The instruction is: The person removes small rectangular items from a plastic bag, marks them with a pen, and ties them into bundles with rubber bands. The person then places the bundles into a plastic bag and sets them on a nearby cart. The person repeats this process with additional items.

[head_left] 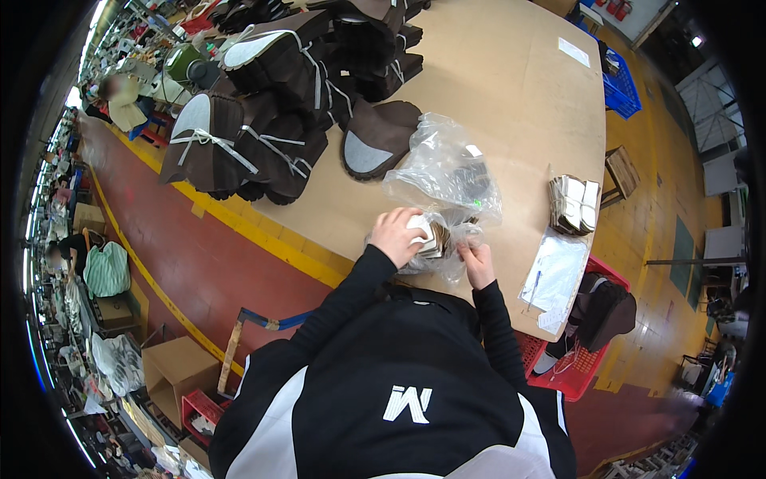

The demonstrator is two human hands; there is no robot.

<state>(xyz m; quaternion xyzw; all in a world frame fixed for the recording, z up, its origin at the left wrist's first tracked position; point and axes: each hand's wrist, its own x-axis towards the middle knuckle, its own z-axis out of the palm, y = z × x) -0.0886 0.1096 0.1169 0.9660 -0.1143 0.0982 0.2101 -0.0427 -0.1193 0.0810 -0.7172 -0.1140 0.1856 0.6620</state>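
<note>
At the table's near edge, my left hand [396,237] curls over a stack of small white and brown pieces [435,239], its fingers on their pale top. The stack sits partly inside a clear plastic bag [447,164], whose larger part spreads beyond it over the table. My right hand [477,262] pinches the crumpled plastic beside the stack. Just beyond the bag, to the left, lies a dark brown cut piece with a grey patch [369,154]. What else the bag holds is blurred by the plastic.
Tied bundles of dark brown pieces [275,144] crowd the table's left side. On the right are a tied stack of pale pieces [573,204] and papers with a pen [546,275]. A red crate [586,374] stands beside the table, a wooden stool [624,174] farther back.
</note>
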